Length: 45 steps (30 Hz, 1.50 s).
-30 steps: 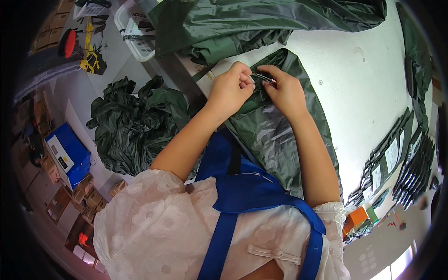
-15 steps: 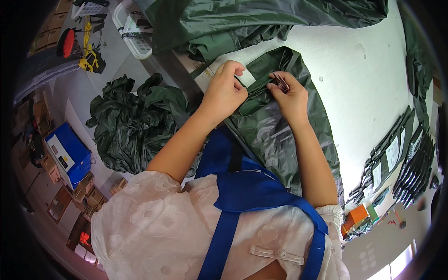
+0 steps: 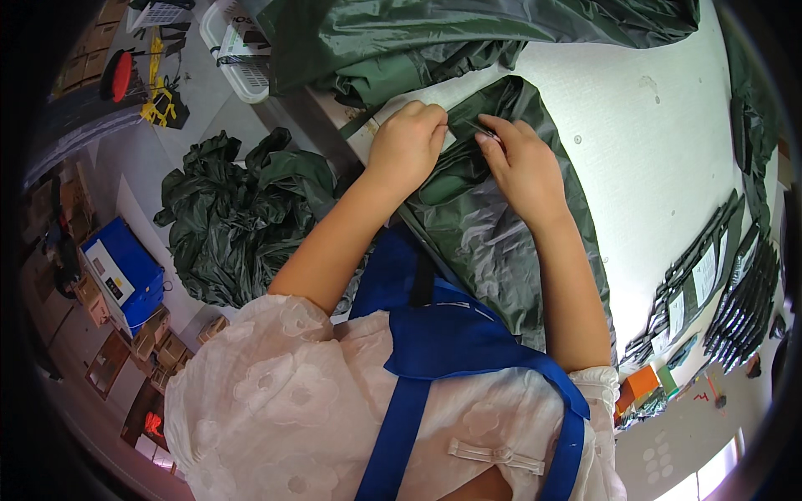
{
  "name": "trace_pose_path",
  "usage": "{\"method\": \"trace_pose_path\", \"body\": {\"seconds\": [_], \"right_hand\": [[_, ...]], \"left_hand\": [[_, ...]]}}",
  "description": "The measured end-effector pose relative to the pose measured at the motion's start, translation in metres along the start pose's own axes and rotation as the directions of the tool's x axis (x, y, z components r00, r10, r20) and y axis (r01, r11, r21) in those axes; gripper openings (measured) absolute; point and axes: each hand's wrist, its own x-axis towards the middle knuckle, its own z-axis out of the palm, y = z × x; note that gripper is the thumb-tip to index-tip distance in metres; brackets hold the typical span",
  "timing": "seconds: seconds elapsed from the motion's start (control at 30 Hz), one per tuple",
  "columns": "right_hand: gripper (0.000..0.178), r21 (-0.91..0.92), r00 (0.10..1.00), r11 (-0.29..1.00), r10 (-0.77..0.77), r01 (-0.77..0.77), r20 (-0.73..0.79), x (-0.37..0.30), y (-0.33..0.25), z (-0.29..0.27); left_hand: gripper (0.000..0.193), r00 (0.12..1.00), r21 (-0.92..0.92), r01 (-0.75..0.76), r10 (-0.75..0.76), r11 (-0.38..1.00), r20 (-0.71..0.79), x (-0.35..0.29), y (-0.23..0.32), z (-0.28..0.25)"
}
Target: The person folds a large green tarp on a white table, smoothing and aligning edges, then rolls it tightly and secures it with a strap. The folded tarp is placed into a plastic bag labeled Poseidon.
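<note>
Dark green, shiny fabric [image 3: 522, 242] lies across the table edge in front of me, its folded end bunched between my hands. My left hand [image 3: 407, 144] is closed, thumb and fingers pressed together on the edge of this fabric. In my right hand [image 3: 526, 167] is a pair of thread snips [image 3: 479, 128]; a slim metal part sticks out past the fingertips toward my left hand, and the rest is hidden by the fingers. The tip sits close over the fabric.
More green fabric [image 3: 468, 25] is heaped along the far side of the white table [image 3: 639, 125]. At left a crumpled green pile [image 3: 238, 221] lies beside the table. Flat dark packs with labels [image 3: 693, 280] line the right edge. A white basket [image 3: 246, 79] stands far left.
My left hand has closed from a looser curl onto the fabric. My right hand has turned and covers more of the snips, whose tip now points toward the left hand.
</note>
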Motion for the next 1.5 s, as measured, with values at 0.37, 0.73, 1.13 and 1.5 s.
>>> {"method": "trace_pose_path", "body": {"seconds": [0.37,0.73,1.13,1.5], "right_hand": [[0.027,-0.416,0.903,0.854,-0.403,0.312,-0.15,0.005,0.002,0.011],[0.02,-0.446,0.881,0.828,-0.446,0.339,-0.159,0.014,0.004,0.019],[0.056,-0.413,0.849,0.889,-0.056,-0.196,-0.525,-0.024,0.095,-0.017],[0.058,-0.237,0.97,0.958,-0.197,0.16,-0.14,-0.101,0.007,0.057]], "left_hand": [[0.009,1.0,-0.069,0.03,-0.03,0.997,0.002,-0.001,-0.001,-0.004],[0.008,1.0,-0.124,0.001,0.001,0.992,0.012,0.001,-0.003,-0.007],[0.058,0.967,0.202,0.049,-0.097,0.978,0.236,-0.008,0.024,-0.034],[0.045,0.838,0.042,0.207,-0.199,0.978,0.508,0.032,0.011,-0.019]]}}
